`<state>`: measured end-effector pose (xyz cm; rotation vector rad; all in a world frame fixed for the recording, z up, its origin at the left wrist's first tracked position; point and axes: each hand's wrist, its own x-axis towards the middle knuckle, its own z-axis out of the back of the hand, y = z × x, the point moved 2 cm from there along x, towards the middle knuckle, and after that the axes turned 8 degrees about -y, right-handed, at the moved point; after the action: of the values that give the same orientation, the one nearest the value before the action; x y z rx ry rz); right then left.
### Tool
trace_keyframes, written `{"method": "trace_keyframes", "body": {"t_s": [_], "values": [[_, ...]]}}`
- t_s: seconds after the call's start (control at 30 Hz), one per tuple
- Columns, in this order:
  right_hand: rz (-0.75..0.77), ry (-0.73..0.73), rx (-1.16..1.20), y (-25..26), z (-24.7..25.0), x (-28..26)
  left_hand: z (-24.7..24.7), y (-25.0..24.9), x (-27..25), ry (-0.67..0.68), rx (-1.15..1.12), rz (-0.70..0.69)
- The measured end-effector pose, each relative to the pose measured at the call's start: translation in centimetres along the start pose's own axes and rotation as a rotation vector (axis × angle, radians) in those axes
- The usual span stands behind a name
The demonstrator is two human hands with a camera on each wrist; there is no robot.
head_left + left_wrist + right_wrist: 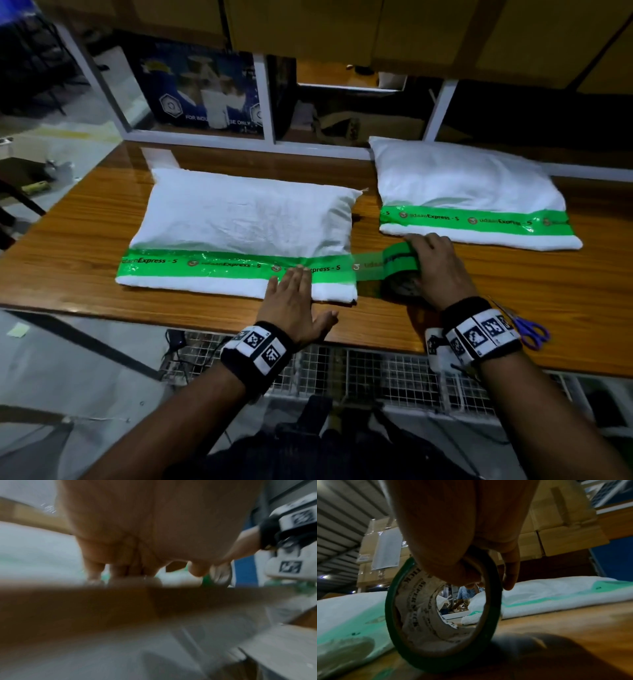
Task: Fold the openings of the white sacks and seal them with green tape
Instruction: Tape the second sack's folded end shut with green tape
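Note:
Two white sacks lie on the wooden table (pixel 513 291). The left sack (pixel 239 219) has a green tape strip (pixel 219 267) across its folded near end. My left hand (pixel 291 291) presses flat on that strip near the sack's right corner, fingers straight. The strip runs on past the corner to the green tape roll (pixel 400 263), which stands on edge on the table. My right hand (pixel 435 263) grips the roll (pixel 443 615) from above, thumb through its core. The right sack (pixel 466 185) carries a finished green strip (pixel 472 221).
Purple-handled scissors (pixel 532 334) lie by my right wrist near the table's front edge. A white shelf frame (pixel 267 99) with boxes stands behind the sacks. A wire mesh rack (pixel 359 370) sits below the table edge.

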<state>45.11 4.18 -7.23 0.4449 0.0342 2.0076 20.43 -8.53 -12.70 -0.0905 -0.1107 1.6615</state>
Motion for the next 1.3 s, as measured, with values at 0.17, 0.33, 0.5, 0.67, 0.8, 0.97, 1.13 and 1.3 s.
{"method": "trace_keyframes", "body": {"t_s": [0.17,0.33,0.5,0.67,0.8,0.97,1.13,1.3], "values": [[-0.034,0.007,0.067,-0.7,0.3,-0.4,0.7,-3.5,1.1,-0.035,-0.077,-0.063],[0.006,0.054,-0.064,-0.6,0.3,-0.6,-1.2,-3.3,1.0,0.021,-0.072,-0.072],[0.038,0.073,-0.154,-1.3,1.1,-0.4,-1.1,-3.1,1.0,0.014,-0.048,-0.086],[0.022,0.048,-0.189,-1.9,1.0,-0.9,0.6,-4.9,1.3,-0.056,0.064,-0.129],[0.055,0.041,-0.194,-1.9,1.1,-1.2,0.1,-6.4,2.8,-0.017,-0.008,-0.196],[0.150,0.040,-0.275,-2.1,1.2,-0.9,-1.4,-5.7,3.8,0.057,-0.047,-0.205],[0.272,0.061,-0.434,-1.6,2.0,-0.3,-0.5,-5.5,4.0,0.065,-0.107,-0.210],[0.398,0.074,-0.488,-0.4,1.8,-0.4,-0.5,-6.5,4.8,0.134,0.039,-0.168]]}}
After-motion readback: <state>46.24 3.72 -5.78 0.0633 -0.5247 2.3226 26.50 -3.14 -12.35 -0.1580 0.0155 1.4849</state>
